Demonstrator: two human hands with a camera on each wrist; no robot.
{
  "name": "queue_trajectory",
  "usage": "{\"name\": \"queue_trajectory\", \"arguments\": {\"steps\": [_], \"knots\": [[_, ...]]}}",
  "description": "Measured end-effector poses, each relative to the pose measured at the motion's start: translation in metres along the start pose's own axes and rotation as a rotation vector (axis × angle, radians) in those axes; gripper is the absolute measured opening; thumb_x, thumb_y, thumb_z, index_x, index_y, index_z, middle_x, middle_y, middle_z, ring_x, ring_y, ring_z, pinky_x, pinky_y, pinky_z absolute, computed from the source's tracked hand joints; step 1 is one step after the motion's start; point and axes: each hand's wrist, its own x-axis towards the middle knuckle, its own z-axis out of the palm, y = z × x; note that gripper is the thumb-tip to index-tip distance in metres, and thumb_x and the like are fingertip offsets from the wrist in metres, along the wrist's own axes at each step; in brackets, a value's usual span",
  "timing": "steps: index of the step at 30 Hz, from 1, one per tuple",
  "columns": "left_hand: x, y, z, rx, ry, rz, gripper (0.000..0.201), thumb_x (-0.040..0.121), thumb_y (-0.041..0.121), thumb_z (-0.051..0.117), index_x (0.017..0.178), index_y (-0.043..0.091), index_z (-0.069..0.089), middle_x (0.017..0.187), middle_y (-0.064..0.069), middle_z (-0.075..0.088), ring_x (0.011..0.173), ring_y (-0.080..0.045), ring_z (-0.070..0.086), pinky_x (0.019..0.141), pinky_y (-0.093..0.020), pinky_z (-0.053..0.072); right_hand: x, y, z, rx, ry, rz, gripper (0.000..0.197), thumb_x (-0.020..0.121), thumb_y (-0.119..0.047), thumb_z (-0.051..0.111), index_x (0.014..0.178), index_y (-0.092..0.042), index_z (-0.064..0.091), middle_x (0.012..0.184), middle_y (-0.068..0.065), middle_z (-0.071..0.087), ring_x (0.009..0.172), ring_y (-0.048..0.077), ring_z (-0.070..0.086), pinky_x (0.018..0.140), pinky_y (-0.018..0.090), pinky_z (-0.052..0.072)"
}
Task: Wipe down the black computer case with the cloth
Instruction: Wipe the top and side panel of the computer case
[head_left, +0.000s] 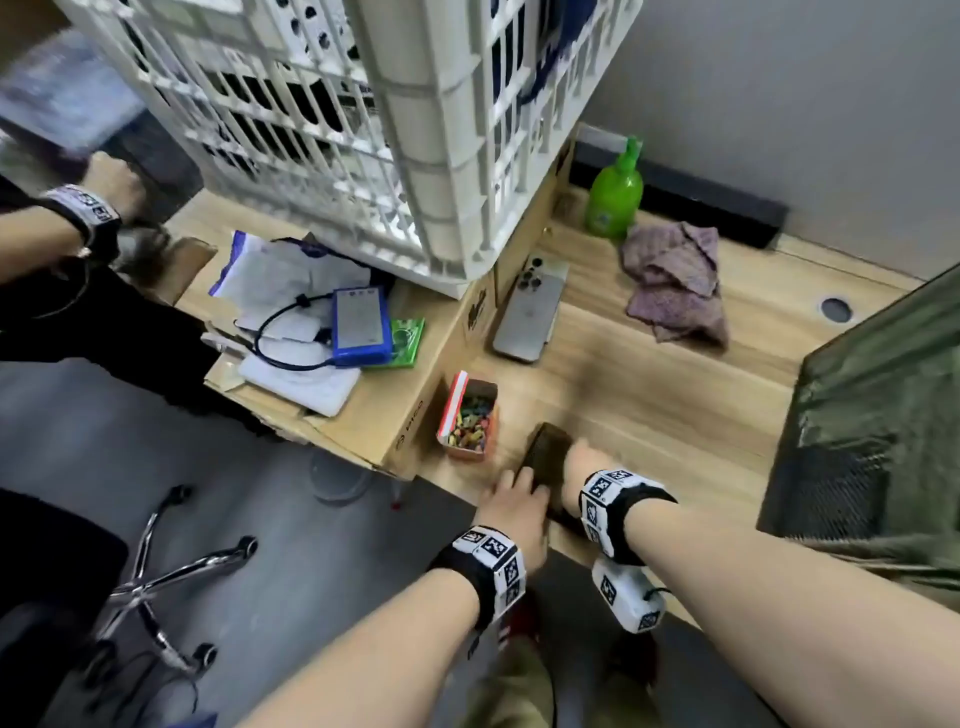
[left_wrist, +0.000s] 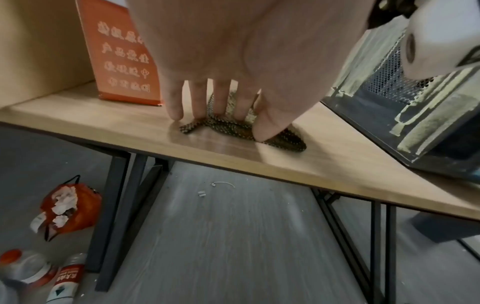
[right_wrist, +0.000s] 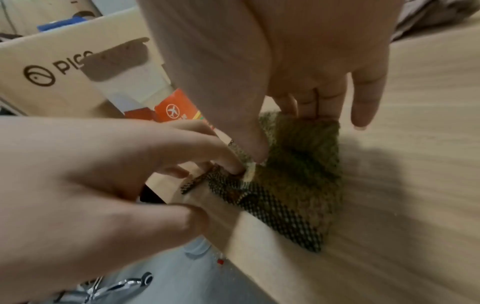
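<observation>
Cloth (head_left: 545, 452) flat, long axis front-to-back

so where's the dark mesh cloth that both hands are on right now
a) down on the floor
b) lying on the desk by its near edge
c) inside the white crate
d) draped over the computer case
b: the dark mesh cloth lies on the wooden desk by its near edge, with the left hand and right hand resting on it, apart from the computer case.
</observation>
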Motion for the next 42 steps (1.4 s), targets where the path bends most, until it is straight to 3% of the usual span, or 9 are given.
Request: {"name": "queue_trajectory", "arguments": {"steps": [4, 7, 13, 16, 22, 30, 33, 37, 42], "knots": [[0.008, 0.009, -0.024, 0.035, -0.070, -0.037, 0.042, 0.088, 0.036, 0.056, 0.124, 0.014, 0.058, 0.134, -0.016, 0.047, 0.126, -0.038, 0.043, 0.104, -0.048, 0.035, -0.014, 0.006, -0.035, -0.054, -0.127, -0.121, 0.019, 0.087, -0.017, 0.054, 0.100, -0.008, 0.065, 0.105, 0.011, 0.070, 0.086, 0.028, 0.064, 0.073, 0.030, 0.050], [0.016, 0.021, -0.058, -0.174, -0.005, -0.040, 0.030, 0.086, 0.033, 0.054, 0.106, 0.012, 0.064, 0.119, -0.017, 0.061, 0.106, -0.036, 0.059, 0.091, -0.041, 0.051, -0.036, 0.010, -0.087, -0.078, -0.058, -0.195, 0.022, 0.089, -0.028, 0.051, 0.091, -0.010, 0.066, 0.095, 0.011, 0.069, 0.081, 0.028, 0.064, 0.070, 0.030, 0.048], [0.033, 0.055, -0.169, -0.803, 0.415, -0.044, 0.020, 0.073, 0.031, 0.061, 0.077, 0.012, 0.063, 0.079, -0.007, 0.069, 0.076, -0.026, 0.065, 0.070, -0.031, 0.052, -0.116, 0.039, -0.220, -0.136, 0.164, -0.306, 0.014, 0.089, -0.021, 0.051, 0.081, -0.011, 0.056, 0.087, 0.013, 0.063, 0.077, 0.027, 0.056, 0.067, 0.027, 0.047], [0.036, 0.090, -0.225, -0.858, 0.663, 0.054, 0.033, 0.067, 0.038, 0.068, 0.060, 0.019, 0.041, 0.065, -0.004, 0.051, 0.059, -0.015, 0.044, 0.059, -0.025, 0.032, -0.160, 0.088, -0.282, -0.006, 0.288, -0.240, 0.017, 0.083, -0.018, 0.054, 0.067, -0.011, 0.054, 0.066, 0.004, 0.058, 0.058, 0.022, 0.056, 0.053, 0.026, 0.048], [0.029, 0.193, -0.300, -0.839, 0.688, 0.364, 0.031, 0.076, 0.026, 0.081, 0.088, 0.015, 0.054, 0.079, 0.000, 0.058, 0.069, -0.012, 0.053, 0.069, -0.023, 0.046, -0.247, 0.218, -0.347, 0.511, 0.478, -0.156, 0.008, 0.082, -0.015, 0.060, 0.075, -0.011, 0.061, 0.069, 0.005, 0.053, 0.059, 0.018, 0.052, 0.050, 0.022, 0.047], [0.015, 0.306, -0.308, -0.411, 0.505, 0.576, 0.011, 0.080, 0.020, 0.068, 0.083, 0.022, 0.058, 0.074, 0.007, 0.063, 0.073, -0.016, 0.060, 0.068, -0.022, 0.043, -0.307, 0.356, -0.294, 0.464, 0.590, -0.017, 0.016, 0.076, -0.019, 0.066, 0.065, -0.013, 0.056, 0.063, 0.006, 0.052, 0.059, 0.023, 0.050, 0.053, 0.030, 0.043], [0.021, 0.315, -0.294, -0.278, 0.408, 0.501, 0.007, 0.084, 0.021, 0.058, 0.090, 0.020, 0.059, 0.092, -0.002, 0.068, 0.091, -0.024, 0.064, 0.079, -0.030, 0.050, -0.294, 0.355, -0.236, 0.351, 0.468, -0.016, 0.018, 0.072, -0.023, 0.067, 0.067, -0.014, 0.052, 0.064, 0.003, 0.050, 0.062, 0.021, 0.047, 0.058, 0.033, 0.044], [0.027, 0.304, -0.281, -0.197, 0.331, 0.366, 0.030, 0.088, 0.016, 0.051, 0.116, 0.010, 0.057, 0.114, -0.009, 0.062, 0.107, -0.030, 0.059, 0.090, -0.034, 0.049, -0.277, 0.326, -0.184, 0.232, 0.333, -0.150, 0.028, 0.071, -0.038, 0.064, 0.088, -0.016, 0.060, 0.097, -0.004, 0.050, 0.082, 0.019, 0.054, 0.080, 0.039, 0.050], [0.019, 0.288, -0.266, -0.153, 0.177, 0.385, 0.015, 0.081, 0.014, 0.057, 0.088, 0.010, 0.070, 0.091, -0.009, 0.071, 0.086, -0.028, 0.064, 0.086, -0.038, 0.057, -0.282, 0.286, -0.160, 0.106, 0.286, -0.426, 0.031, 0.075, -0.040, 0.067, 0.103, -0.031, 0.056, 0.108, -0.005, 0.041, 0.094, 0.020, 0.054, 0.088, 0.033, 0.046]]}}
